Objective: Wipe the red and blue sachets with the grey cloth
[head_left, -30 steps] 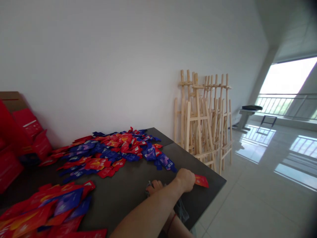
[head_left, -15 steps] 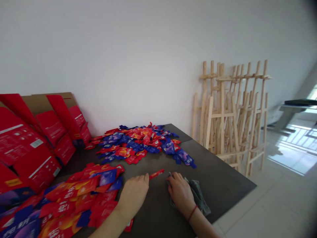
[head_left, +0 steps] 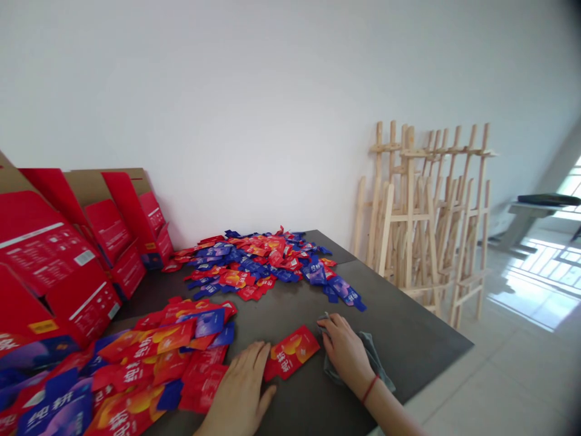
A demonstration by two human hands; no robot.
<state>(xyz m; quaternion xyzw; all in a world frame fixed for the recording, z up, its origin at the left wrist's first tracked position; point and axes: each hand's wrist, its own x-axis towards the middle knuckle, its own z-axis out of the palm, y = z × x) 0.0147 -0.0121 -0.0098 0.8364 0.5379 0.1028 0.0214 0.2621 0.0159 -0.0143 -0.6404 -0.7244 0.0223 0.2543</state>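
- The left hand (head_left: 238, 387) lies flat and open on the tabletop, fingers spread and holding nothing, as if simply resting there rather than gripping.
- The right hand (head_left: 345, 350), with a red string bracelet (head_left: 370, 389) at its wrist, rests its loosely curled fingers on a grey cloth (head_left: 374, 363). The cloth is bunched under the palm, seemingly pinned by the hand's weight; whether the fingers pinch it, I cannot tell.
- A red sachet (head_left: 293, 352) lies flat and face up between the hands, its left edge just beside the left fingertips and its right corner near the right fingers. Neither hand clearly holds it.
- The dark tabletop (head_left: 408, 333) carries two loose heaps of red and blue sachets: a far one (head_left: 254, 266) and a nearer one (head_left: 158, 354) to the left of the left hand. Their scatter suggests they were tipped out rather than stacked.
- Open red cartons (head_left: 59, 260) stand at the left end of the table, flaps raised.
- Wooden easels (head_left: 422, 218) lean together against the wall beyond the far right corner, apparently stored out of the way.
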